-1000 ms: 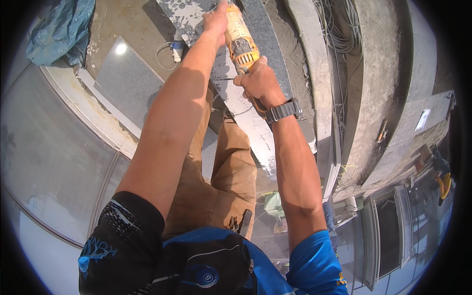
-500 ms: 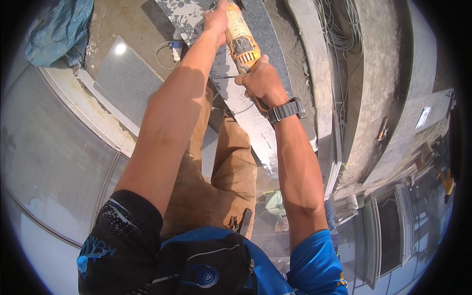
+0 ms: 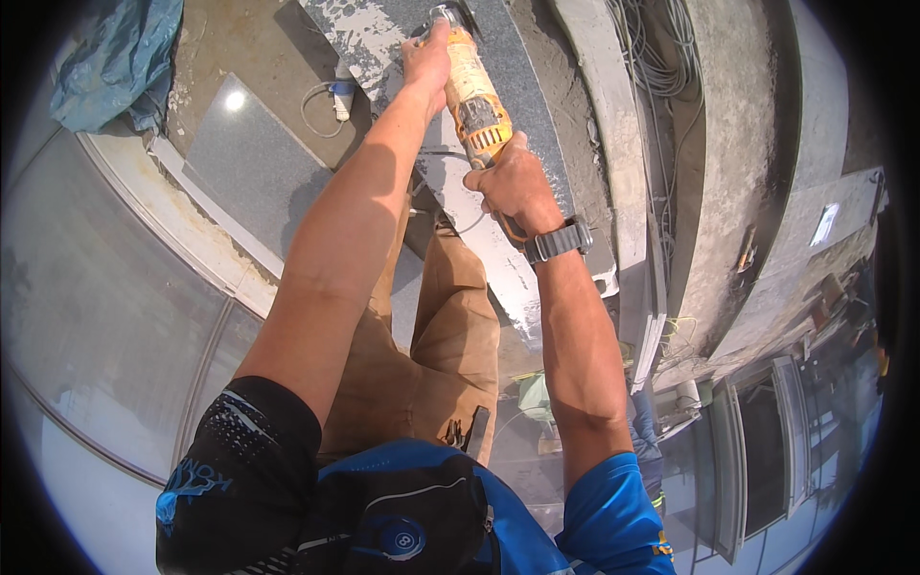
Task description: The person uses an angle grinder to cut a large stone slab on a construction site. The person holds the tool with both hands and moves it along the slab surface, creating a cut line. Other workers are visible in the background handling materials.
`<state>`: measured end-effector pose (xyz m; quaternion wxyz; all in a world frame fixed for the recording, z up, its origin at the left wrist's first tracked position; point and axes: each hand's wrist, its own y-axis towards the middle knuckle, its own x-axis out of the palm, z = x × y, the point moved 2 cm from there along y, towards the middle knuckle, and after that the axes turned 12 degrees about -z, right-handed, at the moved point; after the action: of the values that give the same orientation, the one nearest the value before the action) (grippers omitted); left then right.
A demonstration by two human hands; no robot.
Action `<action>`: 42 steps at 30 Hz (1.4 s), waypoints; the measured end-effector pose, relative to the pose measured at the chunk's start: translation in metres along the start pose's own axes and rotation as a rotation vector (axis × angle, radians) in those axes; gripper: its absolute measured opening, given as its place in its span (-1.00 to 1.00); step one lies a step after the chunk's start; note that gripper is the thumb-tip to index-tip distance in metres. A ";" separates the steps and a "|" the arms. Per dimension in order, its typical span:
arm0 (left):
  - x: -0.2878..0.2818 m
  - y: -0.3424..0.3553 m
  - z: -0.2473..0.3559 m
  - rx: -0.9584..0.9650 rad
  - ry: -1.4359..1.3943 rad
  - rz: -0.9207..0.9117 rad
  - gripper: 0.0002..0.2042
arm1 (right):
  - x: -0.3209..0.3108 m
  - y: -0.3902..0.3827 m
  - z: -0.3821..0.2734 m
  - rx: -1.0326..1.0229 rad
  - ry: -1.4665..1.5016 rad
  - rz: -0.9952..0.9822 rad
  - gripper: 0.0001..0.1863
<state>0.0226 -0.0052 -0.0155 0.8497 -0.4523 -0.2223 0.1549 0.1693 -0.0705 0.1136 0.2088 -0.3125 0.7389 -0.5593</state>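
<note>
A yellow angle grinder [image 3: 479, 101], its body worn and pale with dust, lies across the upper middle of the view, head pointing away from me. My left hand [image 3: 426, 65] is closed around its front end, near the metal guard. Farther back, my right hand [image 3: 517, 182] grips the rear handle, a dark watch on that wrist. Beneath the tool is a long grey stone slab [image 3: 522, 81], coated in places with white residue. A dark cord runs beside the grinder's rear. The disc's contact with the slab cannot be made out.
Another grey slab [image 3: 244, 153] lies to the left, near a blue plastic sheet [image 3: 115, 62]. A white and blue plug connector [image 3: 342, 91] with a cable rests between the slabs. Coiled grey cables [image 3: 661, 43] lie at right, beside long concrete ledges [image 3: 728, 144].
Both hands and the grinder have shifted slightly toward me, bringing the tool's metal head into view. The slabs have stayed where they were.
</note>
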 end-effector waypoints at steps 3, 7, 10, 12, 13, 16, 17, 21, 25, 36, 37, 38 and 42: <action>-0.002 0.002 -0.001 -0.004 0.025 0.011 -0.22 | 0.001 0.001 0.001 -0.013 -0.005 0.008 -0.30; -0.005 0.012 0.005 -0.002 0.030 -0.007 -0.21 | -0.002 0.008 -0.002 -0.044 0.004 0.005 -0.28; -0.006 0.015 0.007 -0.001 0.037 -0.014 -0.21 | -0.003 0.020 -0.008 -0.078 0.018 0.004 -0.26; -0.007 0.016 0.008 -0.002 0.041 -0.008 -0.21 | -0.005 0.026 -0.016 -0.096 0.015 0.004 -0.24; -0.007 0.016 0.008 -0.003 0.043 -0.006 -0.21 | -0.007 0.028 -0.020 -0.093 0.017 -0.001 -0.23; -0.008 0.017 0.008 -0.004 0.046 0.003 -0.21 | -0.012 0.032 -0.032 -0.091 0.011 -0.009 -0.22; -0.009 0.017 0.009 -0.004 0.047 0.007 -0.21 | -0.014 0.033 -0.035 -0.094 0.003 -0.007 -0.22; -0.009 0.015 0.008 -0.008 0.048 0.018 -0.21 | -0.014 0.030 -0.036 -0.086 0.010 -0.001 -0.24; -0.007 0.013 0.010 -0.006 0.049 0.028 -0.20 | -0.008 0.024 -0.024 -0.065 0.011 0.005 -0.28; -0.005 0.000 0.005 0.011 0.064 -0.011 -0.20 | 0.002 0.009 0.002 -0.035 -0.001 0.007 -0.25; -0.008 0.000 0.003 0.001 0.059 -0.006 -0.19 | 0.003 0.010 0.003 -0.034 -0.003 0.004 -0.25; -0.010 -0.001 0.001 -0.009 0.055 -0.002 -0.19 | 0.006 0.012 0.005 -0.033 -0.004 0.001 -0.25; -0.009 0.015 0.015 -0.015 0.066 0.043 -0.34 | 0.001 0.022 -0.008 -0.049 -0.015 0.028 -0.21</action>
<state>0.0061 0.0093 -0.0225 0.8497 -0.4681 -0.1856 0.1564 0.1579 -0.0618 0.0953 0.2144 -0.3114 0.7551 -0.5356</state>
